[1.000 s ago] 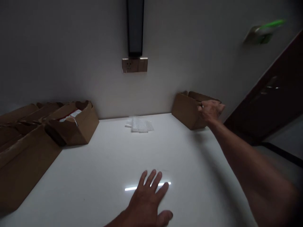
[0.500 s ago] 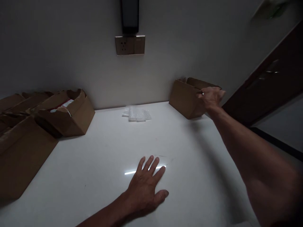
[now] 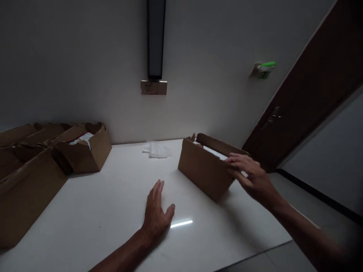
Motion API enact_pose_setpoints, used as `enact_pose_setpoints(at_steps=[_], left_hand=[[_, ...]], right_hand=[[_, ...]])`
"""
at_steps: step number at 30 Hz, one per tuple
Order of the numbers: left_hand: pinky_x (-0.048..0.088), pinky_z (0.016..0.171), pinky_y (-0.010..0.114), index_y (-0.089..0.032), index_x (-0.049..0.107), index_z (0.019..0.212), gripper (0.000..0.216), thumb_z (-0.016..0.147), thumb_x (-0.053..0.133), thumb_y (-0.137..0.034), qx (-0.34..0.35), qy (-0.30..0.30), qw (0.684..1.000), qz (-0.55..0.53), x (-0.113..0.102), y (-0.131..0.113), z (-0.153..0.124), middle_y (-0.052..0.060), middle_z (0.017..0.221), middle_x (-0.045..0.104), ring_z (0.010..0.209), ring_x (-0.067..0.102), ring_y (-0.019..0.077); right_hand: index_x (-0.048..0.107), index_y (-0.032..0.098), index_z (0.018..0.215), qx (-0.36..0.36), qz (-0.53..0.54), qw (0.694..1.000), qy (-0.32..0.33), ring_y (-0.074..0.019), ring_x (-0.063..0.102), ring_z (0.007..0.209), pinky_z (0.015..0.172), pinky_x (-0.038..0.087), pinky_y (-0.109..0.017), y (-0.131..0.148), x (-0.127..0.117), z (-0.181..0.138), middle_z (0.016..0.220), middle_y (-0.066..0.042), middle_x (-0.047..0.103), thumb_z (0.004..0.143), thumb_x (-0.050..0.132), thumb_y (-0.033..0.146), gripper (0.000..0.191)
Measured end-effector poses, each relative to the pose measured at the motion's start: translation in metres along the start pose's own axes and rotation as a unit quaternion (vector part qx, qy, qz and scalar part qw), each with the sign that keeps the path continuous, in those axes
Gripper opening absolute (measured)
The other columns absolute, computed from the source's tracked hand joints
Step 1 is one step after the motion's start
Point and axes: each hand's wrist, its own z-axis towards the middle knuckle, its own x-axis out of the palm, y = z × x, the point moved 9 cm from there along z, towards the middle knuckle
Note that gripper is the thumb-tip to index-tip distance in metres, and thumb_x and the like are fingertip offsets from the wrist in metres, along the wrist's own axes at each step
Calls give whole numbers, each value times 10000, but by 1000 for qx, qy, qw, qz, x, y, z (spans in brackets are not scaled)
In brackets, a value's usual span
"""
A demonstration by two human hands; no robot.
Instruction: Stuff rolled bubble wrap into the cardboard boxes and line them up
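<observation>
A brown open-topped cardboard box [image 3: 201,172] stands on the right side of the white table [image 3: 119,211]. Its near right corner is gripped by my right hand [image 3: 249,175], thumb outside and fingers over the rim. Something white [image 3: 214,152] shows inside the box; its kind is hidden by the walls. My left hand [image 3: 155,211] is over the middle of the table, fingers extended and thumb apart, with nothing in it. Beyond it, close to the wall, lie several clear plastic bubble bags [image 3: 157,149].
Several more cardboard boxes [image 3: 31,192] stand along the left; one of them [image 3: 99,151] holds a white and red item. A wall socket [image 3: 154,87] is above the table's back edge. At the right are the table's edge [image 3: 255,255] and a dark door [image 3: 300,87].
The box at the right has come nearer and leftward with my right hand on it. My left hand has shifted left and turned from its flat, spread pose. The view has tilted up.
</observation>
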Motion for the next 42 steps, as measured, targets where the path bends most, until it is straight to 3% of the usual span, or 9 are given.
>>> enact_pose_setpoints(at_steps=[6, 10, 14, 20, 26, 30, 32, 36, 42], left_hand=[[314, 1141, 571, -185, 263, 1503, 746, 844, 566, -360, -22, -48, 991, -123, -31, -13, -15, 177, 1564, 323, 1432, 330, 347], [340, 1120, 578, -217, 268, 1510, 781, 827, 603, -391, -30, -18, 989, -147, -36, -14, -34, 169, 1553, 351, 1407, 371, 366], [329, 1141, 555, -231, 279, 1508, 802, 793, 630, -322, -20, 50, 988, -145, -21, -17, -49, 150, 1554, 362, 1419, 363, 350], [312, 1164, 517, -174, 296, 1485, 859, 702, 642, -237, -4, 49, 988, -147, -22, -7, -46, 165, 1516, 399, 1399, 387, 338], [462, 1021, 460, -168, 412, 1392, 718, 729, 638, -324, -51, -95, 978, -178, -112, 46, -18, 128, 1290, 597, 1173, 581, 310], [427, 1051, 466, -190, 471, 1344, 661, 734, 639, -381, -87, -213, 967, -112, -172, 78, -14, 105, 1263, 609, 1194, 553, 322], [410, 1067, 479, -196, 457, 1356, 676, 744, 635, -422, -114, -233, 963, -79, -185, 91, -14, 101, 1253, 612, 1191, 556, 322], [415, 1076, 454, -185, 465, 1346, 693, 734, 628, -466, -136, -246, 958, -58, -190, 100, -11, 99, 1242, 618, 1192, 562, 314], [367, 1122, 461, -194, 471, 1337, 693, 724, 642, -470, -133, -238, 961, -41, -183, 100, -3, 97, 1271, 603, 1244, 521, 325]], right_hand=[[698, 352, 1003, 51, 89, 995, 9, -298, 536, 1282, 1076, 412, -533, 40, -44, -60, 1292, -18, 646, 921, 570, 358, 152], [495, 379, 1380, 248, 126, 960, -27, -349, 487, 1327, 1082, 418, -550, 6, -53, -112, 1487, -60, 484, 794, 702, 500, 633], [469, 285, 1415, 377, 266, 884, 70, -356, 618, 1165, 963, 531, -487, -9, 3, -149, 1391, -138, 575, 735, 711, 590, 783], [519, 206, 1389, 391, 401, 821, 114, -365, 604, 1161, 992, 501, -512, 19, 80, -136, 1319, -161, 622, 725, 729, 558, 780], [458, 241, 1432, 254, 510, 796, 202, -341, 518, 1275, 1022, 463, -507, 95, 151, -73, 1448, -143, 502, 748, 738, 501, 784], [374, 257, 1497, 162, 582, 759, 241, -312, 484, 1321, 1047, 444, -484, 141, 197, -37, 1503, -128, 451, 774, 731, 437, 826], [428, 250, 1468, 138, 569, 774, 241, -282, 560, 1243, 1006, 483, -450, 145, 219, -24, 1436, -114, 533, 794, 698, 351, 733], [673, 226, 1179, 160, 381, 894, 175, -245, 629, 1119, 955, 514, -418, 99, 252, -1, 1232, -75, 680, 803, 544, 180, 400], [529, 186, 1375, 254, 218, 937, 100, -310, 349, 1389, 1158, 194, -551, 11, 286, 41, 1522, -133, 431, 771, 516, 46, 620]])
